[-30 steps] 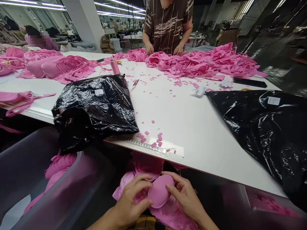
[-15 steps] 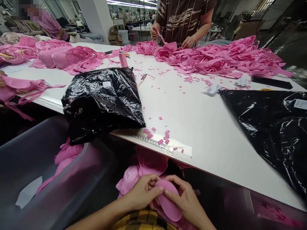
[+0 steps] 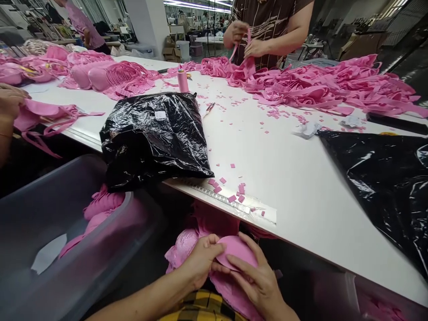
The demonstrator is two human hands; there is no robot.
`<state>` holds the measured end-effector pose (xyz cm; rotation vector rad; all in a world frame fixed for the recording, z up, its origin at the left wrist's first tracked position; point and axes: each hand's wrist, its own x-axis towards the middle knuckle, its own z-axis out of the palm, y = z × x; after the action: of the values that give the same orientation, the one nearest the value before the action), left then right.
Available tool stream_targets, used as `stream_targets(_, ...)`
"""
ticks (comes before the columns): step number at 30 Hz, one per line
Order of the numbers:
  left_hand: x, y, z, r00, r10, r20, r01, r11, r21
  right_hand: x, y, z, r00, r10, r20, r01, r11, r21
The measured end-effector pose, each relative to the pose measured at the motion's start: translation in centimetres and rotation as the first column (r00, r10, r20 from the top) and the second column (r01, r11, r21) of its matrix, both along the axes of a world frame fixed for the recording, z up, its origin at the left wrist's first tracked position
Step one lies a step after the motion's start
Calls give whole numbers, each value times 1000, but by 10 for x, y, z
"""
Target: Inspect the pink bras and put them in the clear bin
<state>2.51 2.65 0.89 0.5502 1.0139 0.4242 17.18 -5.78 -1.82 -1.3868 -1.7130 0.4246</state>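
Note:
In my lap, below the table edge, I hold a smooth pink bra cup [image 3: 236,250]. My left hand [image 3: 203,259] pinches its left edge between thumb and fingers. My right hand [image 3: 257,278] is wrapped round its right side, thumb on top and fingers along the rim. Under and behind the hands lies more pink bra fabric [image 3: 183,245], some of it lacy, partly hidden by my left hand. Another pink piece [image 3: 230,285] hangs down between my wrists.
A grey plastic bin [image 3: 130,209] with pink bras stands at left. Black plastic bags [image 3: 157,138] lie on the white table [image 3: 287,178], with pink scraps and a tape measure [image 3: 220,196] near its edge. Across it, a person's hands [image 3: 256,47] handle straps beside a pink heap [image 3: 321,84].
The bra cup has turned from lengthwise to more sideways, and my right hand has shifted its fingers over it. The view has swung slightly left. The co-worker's hands have come together on a strap.

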Motion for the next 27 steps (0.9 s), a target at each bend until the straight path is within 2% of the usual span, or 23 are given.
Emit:
stream_targets(7, -3, -3, -1, 998, -60, 27, 59, 997, 42, 8, 2, 8, 992, 61, -113, -69, 995, -67)
stream_targets(15, -2, -9, 6, 984, -177, 30, 164, 951, 262, -10, 5, 15, 948, -221, -229, 199, 973, -114)
stream_targets(20, -1, -11, 3, 984, -178, 30, 161, 940, 301, -13, 8, 19, 924, -246, -293, 210, 966, -149)
stream_targets(24, -3, -14, 1, 980, -175, -90, 197, 893, 406, -17, 5, 19, 922, -229, -312, 184, 969, -167)
stream_targets(26, -5, -15, 1, 977, -169, -127, 209, 861, 464, -20, 3, 19, 881, -337, -332, 282, 938, -202)
stream_targets(27, -6, -15, 2, 977, -167, -135, 212, 850, 482, -20, 3, 18, 841, -420, -341, 350, 903, -249)
